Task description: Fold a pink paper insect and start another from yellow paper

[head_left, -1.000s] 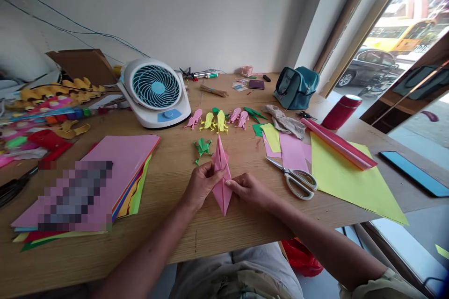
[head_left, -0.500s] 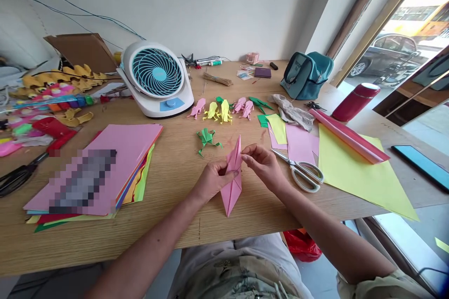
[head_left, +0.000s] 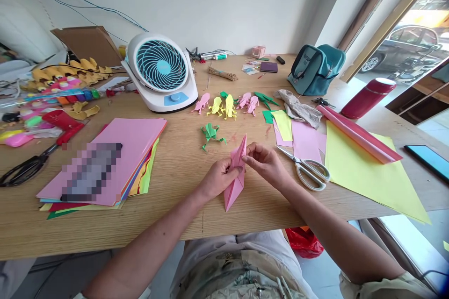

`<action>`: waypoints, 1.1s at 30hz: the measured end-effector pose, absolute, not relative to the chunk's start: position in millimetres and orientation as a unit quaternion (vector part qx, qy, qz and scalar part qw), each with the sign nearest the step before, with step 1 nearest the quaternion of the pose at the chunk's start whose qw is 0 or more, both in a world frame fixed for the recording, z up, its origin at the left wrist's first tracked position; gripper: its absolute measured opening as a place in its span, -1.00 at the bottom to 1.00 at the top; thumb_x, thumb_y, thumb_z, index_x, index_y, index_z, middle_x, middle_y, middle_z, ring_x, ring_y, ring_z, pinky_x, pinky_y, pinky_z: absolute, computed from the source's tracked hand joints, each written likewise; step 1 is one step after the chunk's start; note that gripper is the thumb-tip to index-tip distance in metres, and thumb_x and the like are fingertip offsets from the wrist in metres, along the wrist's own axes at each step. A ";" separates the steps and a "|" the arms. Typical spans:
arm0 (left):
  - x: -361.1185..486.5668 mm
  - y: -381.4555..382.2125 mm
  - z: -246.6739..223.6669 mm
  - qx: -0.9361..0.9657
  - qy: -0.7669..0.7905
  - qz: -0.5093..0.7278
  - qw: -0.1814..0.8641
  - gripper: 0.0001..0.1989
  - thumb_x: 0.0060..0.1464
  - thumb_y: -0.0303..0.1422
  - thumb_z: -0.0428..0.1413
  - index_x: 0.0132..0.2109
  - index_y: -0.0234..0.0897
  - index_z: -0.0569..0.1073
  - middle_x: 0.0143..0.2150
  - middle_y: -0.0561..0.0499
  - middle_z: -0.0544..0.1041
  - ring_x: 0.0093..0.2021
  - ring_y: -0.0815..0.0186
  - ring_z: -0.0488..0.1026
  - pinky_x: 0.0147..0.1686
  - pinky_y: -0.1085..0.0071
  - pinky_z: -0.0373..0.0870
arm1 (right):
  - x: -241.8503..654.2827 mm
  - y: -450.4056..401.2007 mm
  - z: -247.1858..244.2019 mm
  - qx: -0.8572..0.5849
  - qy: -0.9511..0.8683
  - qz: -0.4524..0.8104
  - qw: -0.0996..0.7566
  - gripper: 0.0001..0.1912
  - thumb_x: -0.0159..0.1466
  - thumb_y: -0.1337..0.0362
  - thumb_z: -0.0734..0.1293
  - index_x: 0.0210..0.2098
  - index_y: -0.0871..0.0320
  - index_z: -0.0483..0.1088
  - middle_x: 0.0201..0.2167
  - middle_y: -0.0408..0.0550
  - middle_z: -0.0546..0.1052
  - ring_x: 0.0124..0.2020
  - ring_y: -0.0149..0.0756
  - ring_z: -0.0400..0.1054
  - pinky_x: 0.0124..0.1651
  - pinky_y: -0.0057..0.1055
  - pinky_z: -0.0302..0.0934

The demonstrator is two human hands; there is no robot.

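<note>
A folded pink origami paper (head_left: 234,190), long and diamond-shaped with pointed ends, is held upright over the table's front. My left hand (head_left: 218,178) grips it from the left, thumb across its face. My right hand (head_left: 264,162) pinches its right edge near the upper half. Just beyond lies a green origami frog (head_left: 210,133) with spread legs. Farther back sit several more folded frogs, among them a yellow one (head_left: 229,106) and a pink one (head_left: 202,103). White-handled scissors (head_left: 310,174) lie to the right of my right hand.
A stack of coloured paper (head_left: 136,149) lies left, behind it a white fan (head_left: 161,72). On the right are yellow sheets (head_left: 365,173), a pink-red paper roll (head_left: 361,135), a red flask (head_left: 368,98), a phone (head_left: 428,163) and a teal bag (head_left: 315,70). Black-handled scissors (head_left: 24,170) lie far left.
The view has shifted slightly, so things sit a little farther right. The pink paper is tilted a bit more, and both hands keep their hold on it.
</note>
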State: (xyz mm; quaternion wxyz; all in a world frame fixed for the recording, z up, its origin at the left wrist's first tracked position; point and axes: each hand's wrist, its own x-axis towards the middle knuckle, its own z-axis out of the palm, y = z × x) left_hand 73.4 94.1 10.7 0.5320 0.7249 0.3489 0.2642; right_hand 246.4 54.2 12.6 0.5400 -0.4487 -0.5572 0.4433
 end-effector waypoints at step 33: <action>72.8 89.6 18.0 0.557 0.243 0.217 0.764 -0.59 0.02 -0.09 0.26 -0.24 -0.40 0.48 -0.45 -0.04 0.57 -0.47 0.37 0.49 -0.37 0.42 0.43 | 258.2 54.4 27.5 -0.376 -0.590 0.537 0.471 -0.71 0.14 0.03 0.47 -0.38 0.11 0.46 -0.41 -0.11 0.47 -0.38 -0.29 0.40 -0.26 -0.25 0.37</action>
